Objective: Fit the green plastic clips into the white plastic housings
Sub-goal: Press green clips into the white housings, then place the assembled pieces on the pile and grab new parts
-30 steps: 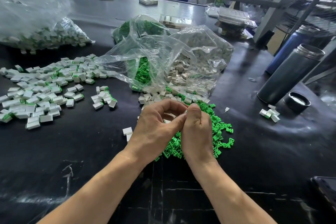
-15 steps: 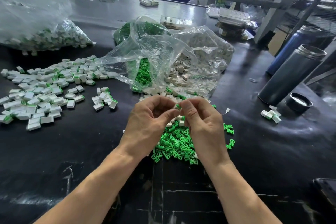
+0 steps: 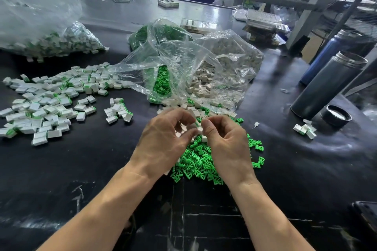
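My left hand (image 3: 163,140) and my right hand (image 3: 226,144) meet above a loose heap of green clips (image 3: 197,163) on the black table. Between their fingertips they pinch a small white housing (image 3: 197,126); the clip in it is hidden by the fingers. More white housings (image 3: 193,111) lie just beyond the hands, spilled from a clear bag (image 3: 204,81). That bag holds green clips (image 3: 162,82) on its left side and white housings on its right.
A wide spread of fitted white-and-green parts (image 3: 49,106) covers the left of the table, with a full bag of them (image 3: 51,40) behind. Two metal flasks (image 3: 328,85) and a black lid (image 3: 336,115) stand at the right, next to a few fitted parts (image 3: 305,129).
Both hands have lifted off the green heap and turned fingertips together, now working a white housing between them. The view has shifted slightly.
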`<state>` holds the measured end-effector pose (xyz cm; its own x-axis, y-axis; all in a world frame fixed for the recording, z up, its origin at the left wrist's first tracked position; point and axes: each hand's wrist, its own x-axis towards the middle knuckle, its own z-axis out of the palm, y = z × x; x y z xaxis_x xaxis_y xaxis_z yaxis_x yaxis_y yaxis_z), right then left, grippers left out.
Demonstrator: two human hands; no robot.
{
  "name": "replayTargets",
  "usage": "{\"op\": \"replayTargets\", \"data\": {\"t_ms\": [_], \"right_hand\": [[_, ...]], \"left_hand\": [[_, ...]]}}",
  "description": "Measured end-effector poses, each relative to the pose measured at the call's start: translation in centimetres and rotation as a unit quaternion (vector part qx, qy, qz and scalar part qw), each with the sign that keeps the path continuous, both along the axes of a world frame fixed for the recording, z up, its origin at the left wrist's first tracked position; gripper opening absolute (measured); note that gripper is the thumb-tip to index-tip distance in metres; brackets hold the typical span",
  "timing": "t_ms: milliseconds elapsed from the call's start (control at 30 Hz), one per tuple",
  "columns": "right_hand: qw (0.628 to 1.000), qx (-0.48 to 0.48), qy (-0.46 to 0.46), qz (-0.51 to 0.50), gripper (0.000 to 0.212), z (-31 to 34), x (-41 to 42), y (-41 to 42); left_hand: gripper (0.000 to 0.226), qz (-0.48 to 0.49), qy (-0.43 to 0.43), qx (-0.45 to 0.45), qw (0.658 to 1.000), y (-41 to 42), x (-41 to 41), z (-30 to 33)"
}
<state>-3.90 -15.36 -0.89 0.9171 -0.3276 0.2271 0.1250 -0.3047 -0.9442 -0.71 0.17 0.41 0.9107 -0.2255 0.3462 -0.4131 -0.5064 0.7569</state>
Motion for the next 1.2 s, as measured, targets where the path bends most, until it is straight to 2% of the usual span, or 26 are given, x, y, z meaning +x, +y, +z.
{"op": "replayTargets", "data": {"t_ms": [133, 267, 367, 567, 667, 733, 833, 967, 1200], "right_hand": [[1.0, -0.009, 0.01, -0.024, 0.011, 0.0, 0.0, -0.6], [0.999, -0.019, 0.022, -0.028, 0.012, 0.1, -0.1, -0.7], [0.999, -0.03, 0.03, -0.033, 0.013, 0.1, -0.1, -0.7], [0.997, -0.051, 0.045, -0.038, 0.013, 0.2, -0.2, -1.1], [0.995, -0.067, 0.052, -0.045, 0.012, 0.2, -0.3, -1.3], [0.993, -0.088, 0.062, -0.05, 0.01, 0.3, -0.3, -1.3], [0.987, -0.127, 0.084, -0.051, 0.007, 0.6, -0.3, -1.7], [0.971, -0.189, 0.143, -0.022, 0.007, 1.2, -0.4, -2.5], [0.947, -0.249, 0.201, 0.023, 0.01, 1.9, -1.0, -2.6]], "left_hand": [[0.017, 0.092, 0.007, 0.112, 0.989, 2.3, 1.8, -0.4], [0.015, 0.213, 0.004, 0.22, 0.952, 4.6, 3.7, -0.7], [0.013, 0.255, 0.028, 0.252, 0.933, 5.4, 4.5, -0.9], [0.019, 0.297, 0.031, 0.26, 0.918, 6.5, 5.1, -1.1], [0.025, 0.284, 0.016, 0.231, 0.93, 6.4, 4.9, -0.8], [0.019, 0.231, 0.004, 0.177, 0.957, 5.8, 4.5, -0.6], [0.011, 0.135, 0.043, 0.124, 0.982, 4.6, 3.7, -0.5], [0.013, 0.077, 0.061, 0.112, 0.989, 4.0, 3.4, -0.9], [0.012, 0.086, 0.065, 0.119, 0.987, 3.7, 3.7, -1.2]]}}
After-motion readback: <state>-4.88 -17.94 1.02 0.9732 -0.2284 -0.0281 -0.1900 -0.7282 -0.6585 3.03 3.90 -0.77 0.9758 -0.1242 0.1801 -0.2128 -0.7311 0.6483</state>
